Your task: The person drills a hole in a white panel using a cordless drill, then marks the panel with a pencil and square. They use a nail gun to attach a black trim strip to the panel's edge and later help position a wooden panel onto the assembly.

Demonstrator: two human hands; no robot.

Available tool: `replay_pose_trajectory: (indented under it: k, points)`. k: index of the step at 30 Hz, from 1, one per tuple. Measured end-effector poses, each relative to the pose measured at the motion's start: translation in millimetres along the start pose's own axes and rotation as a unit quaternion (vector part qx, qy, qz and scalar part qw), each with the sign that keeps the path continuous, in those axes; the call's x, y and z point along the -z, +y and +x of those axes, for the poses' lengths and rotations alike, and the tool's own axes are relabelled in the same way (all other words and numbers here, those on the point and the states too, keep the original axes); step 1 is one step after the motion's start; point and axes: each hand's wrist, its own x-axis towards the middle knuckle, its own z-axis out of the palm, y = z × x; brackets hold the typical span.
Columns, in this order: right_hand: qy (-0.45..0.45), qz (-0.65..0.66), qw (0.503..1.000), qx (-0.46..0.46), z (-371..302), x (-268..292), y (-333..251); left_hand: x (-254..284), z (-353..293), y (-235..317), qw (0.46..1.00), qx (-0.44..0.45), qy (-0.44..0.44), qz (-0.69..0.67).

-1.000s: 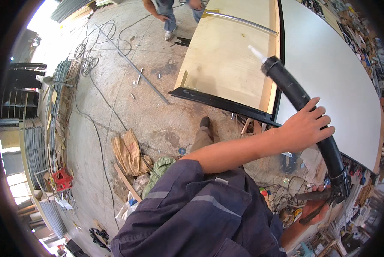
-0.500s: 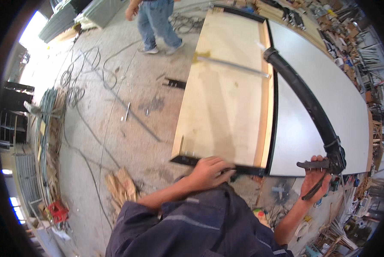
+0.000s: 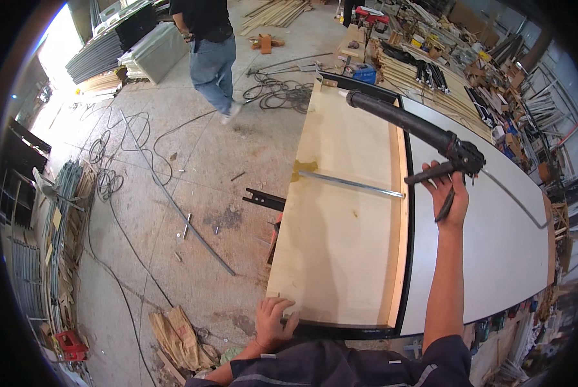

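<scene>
Caulking gun (image 3: 398, 118) gripped in right hand (image 3: 455, 205), above black-framed wooden panel (image 3: 340, 258) — left hand (image 3: 274, 322) free, loosely curled, at panel's near left corner — contact unclear

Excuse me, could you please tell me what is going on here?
A person's right grip holds a black caulking gun by its handle, raised over a framed wooden panel and the white board beside it. The left grip is empty, by the panel's near left corner; whether it touches is unclear. Beyond, another person stands on the concrete floor.
</scene>
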Motion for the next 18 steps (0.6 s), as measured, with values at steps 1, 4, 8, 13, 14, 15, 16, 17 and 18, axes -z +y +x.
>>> replay_pose_trajectory:
  k: [1,4,8,13,14,15,16,17,18]
  points:
    - [0.001,-0.001,1.0,0.001,20,-4,5,1,2,1,1.0,0.003,-0.002,0.002]
    - [0.022,0.006,1.0,-0.006,75,-3,13,1,9,7,1.0,0.016,-0.016,-0.008]
    - [0.034,-0.016,0.999,-0.025,120,-17,23,-5,5,-2,0.999,0.024,-0.021,0.009]
    - [0.025,-0.028,0.999,-0.032,151,-29,40,-9,4,-6,0.999,0.025,-0.019,0.024]
    - [0.029,-0.031,0.999,-0.03,155,-32,42,-9,3,-8,0.999,0.022,-0.021,0.026]
    - [0.028,-0.029,0.999,-0.027,160,-31,43,-9,3,-9,0.999,0.019,-0.023,0.028]
    - [0.026,-0.026,0.999,-0.028,165,-33,48,-9,3,-9,0.999,0.02,-0.025,0.031]
    - [0.024,-0.022,0.999,-0.028,169,-36,52,-8,4,-9,0.999,0.023,-0.025,0.03]
    - [0.034,-0.022,0.999,-0.03,173,-38,55,-8,5,-8,0.999,0.027,-0.025,0.029]
